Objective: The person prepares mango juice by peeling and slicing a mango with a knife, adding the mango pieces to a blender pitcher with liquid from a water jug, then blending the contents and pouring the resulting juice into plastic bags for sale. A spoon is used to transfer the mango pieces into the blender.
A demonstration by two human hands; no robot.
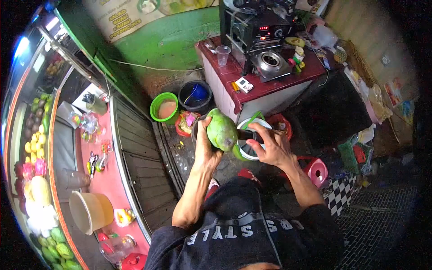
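A large green fruit (222, 130) is held up in front of my body by my left hand (206, 143), which is wrapped round its left side. My right hand (272, 145) is just right of the fruit, its fingers bent round a dark object (246, 135) that looks like the handle of a tool. The far end of that object meets the fruit's right side, and its tip is hidden. Beneath my right hand is a white bucket (246, 157) with a green rim or handle, partly covered by the hand and fruit.
A green basin (164, 108) and a black bucket (195, 96) stand on the floor ahead. Behind them is a red table (288, 74) with a machine and a steel burner. At left runs a pink counter (108, 171) with a beige tub (90, 211), beside a fruit display case.
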